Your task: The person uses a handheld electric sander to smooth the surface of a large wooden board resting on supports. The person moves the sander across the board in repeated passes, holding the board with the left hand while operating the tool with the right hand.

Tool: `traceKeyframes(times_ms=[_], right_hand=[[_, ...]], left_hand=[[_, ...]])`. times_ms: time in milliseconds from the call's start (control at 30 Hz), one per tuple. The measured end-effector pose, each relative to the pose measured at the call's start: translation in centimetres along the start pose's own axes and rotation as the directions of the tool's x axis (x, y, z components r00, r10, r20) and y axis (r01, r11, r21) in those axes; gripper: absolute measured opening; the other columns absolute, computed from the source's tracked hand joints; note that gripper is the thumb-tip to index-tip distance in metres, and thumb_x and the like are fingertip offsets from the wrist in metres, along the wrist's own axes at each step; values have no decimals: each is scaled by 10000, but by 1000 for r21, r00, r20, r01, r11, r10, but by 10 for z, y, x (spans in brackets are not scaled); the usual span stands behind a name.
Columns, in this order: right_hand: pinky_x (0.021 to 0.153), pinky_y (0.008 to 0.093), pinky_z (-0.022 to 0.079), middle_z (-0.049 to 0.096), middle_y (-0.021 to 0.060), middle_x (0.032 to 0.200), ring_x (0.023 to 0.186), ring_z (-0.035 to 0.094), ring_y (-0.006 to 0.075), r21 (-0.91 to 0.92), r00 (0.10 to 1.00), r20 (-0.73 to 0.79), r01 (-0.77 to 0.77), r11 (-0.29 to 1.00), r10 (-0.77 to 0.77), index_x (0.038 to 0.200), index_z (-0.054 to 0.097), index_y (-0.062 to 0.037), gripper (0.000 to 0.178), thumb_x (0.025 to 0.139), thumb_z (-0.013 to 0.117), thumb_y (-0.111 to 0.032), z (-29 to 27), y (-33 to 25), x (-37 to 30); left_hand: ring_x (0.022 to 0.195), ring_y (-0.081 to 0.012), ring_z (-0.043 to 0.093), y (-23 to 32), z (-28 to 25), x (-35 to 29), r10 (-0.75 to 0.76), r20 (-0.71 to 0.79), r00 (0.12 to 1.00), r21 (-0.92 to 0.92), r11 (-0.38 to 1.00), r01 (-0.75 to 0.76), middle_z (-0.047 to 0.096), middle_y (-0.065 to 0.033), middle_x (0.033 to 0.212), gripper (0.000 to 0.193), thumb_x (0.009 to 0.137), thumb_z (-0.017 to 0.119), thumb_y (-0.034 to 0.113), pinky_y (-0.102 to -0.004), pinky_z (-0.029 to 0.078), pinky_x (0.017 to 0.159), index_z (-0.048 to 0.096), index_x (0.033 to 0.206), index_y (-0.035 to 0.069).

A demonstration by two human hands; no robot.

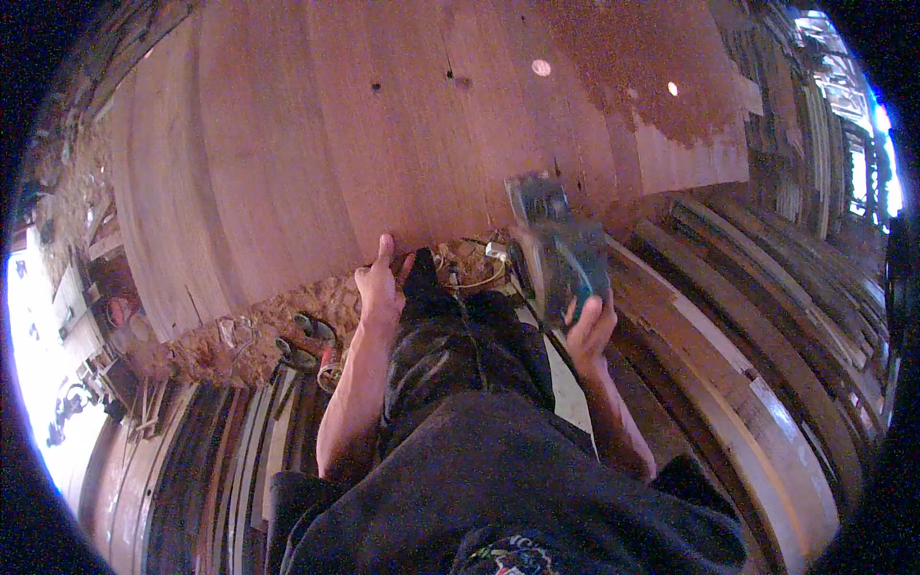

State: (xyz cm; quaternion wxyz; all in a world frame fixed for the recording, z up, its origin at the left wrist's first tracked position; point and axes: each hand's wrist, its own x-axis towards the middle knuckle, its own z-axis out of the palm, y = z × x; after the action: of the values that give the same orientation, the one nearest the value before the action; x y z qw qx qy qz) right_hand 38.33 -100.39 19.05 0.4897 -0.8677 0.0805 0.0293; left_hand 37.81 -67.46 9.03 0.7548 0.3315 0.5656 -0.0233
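Note:
A broad reddish-brown wooden panel [278, 144] made of joined boards lies in front of me. At its near edge my left hand [379, 287] rests with the thumb up on the surface; most of its fingers are hidden, seemingly curled under the edge. My right hand [591, 331] is closed round the rear grip of a teal and dark power tool [556, 240], shaped like a belt sander and a little blurred. The tool's front part lies over the panel's near edge, right of the middle. A darker brown dusty patch [652, 62] covers the panel's far right.
Long planks [690, 316] lie stacked on my right, and more timber strips [201, 460] on my left. Wood shavings [211, 350] cover the floor under the panel. A pale cable [479, 283] with a white plug [495, 250] and sandals [307, 340] are near my legs.

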Motion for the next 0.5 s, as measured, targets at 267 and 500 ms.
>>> traceKeyframes(times_ms=[267, 500], right_hand=[[778, 474, 563, 746, 220, 997, 865, 714, 391, -89, 992, -67, 100, 991, -106, 1241, 677, 4, 565, 1090, 474, -502, 61, -20, 125], [944, 581, 528, 729, 314, 1143, 1099, 676, 536, -154, 954, -104, 264, 952, -282, 1199, 693, 25, 678, 1069, 468, -602, 151, -101, 327]], left_hand=[[1092, -284, 719, -6, -2, 8, -7, 9, 1000, -67, 998, 8, 714, -133, 1254, 408, 1021, 744, 256, -463, 643, 937, 624, 1296, -22], [998, -285, 730, -5, 5, 0, 16, 12, 1000, -64, 998, -15, 706, -140, 1176, 379, 1001, 766, 215, -440, 672, 865, 604, 1242, -28]])
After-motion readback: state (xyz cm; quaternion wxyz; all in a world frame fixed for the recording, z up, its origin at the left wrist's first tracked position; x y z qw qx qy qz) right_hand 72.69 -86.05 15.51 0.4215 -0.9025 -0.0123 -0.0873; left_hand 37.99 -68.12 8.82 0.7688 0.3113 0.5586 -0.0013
